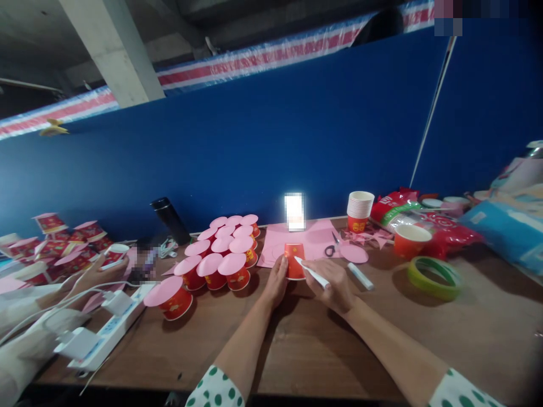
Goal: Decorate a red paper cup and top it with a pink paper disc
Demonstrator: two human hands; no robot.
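My left hand [276, 281] grips the side of a red paper cup [292, 270], which stands upside down with its white rim low. A white marker pen [316, 275] is pinched in my right hand [335, 285], its tip at the cup's printed front. Behind the cup lies a pink paper sheet [278, 234] with a round outline on it. Scissors [330, 250] and a pink paper disc [354, 253] are beside the sheet. Right of my right hand rests a short white stick-like piece [360, 277].
To the left stand several red cups topped with pink discs [220, 264], and a power strip [112, 333]. A co-worker's hand [95, 277] holds a cup further left. Stacked paper cups [360, 212], a single cup [411, 242] and green tape [435, 278] are on the right.
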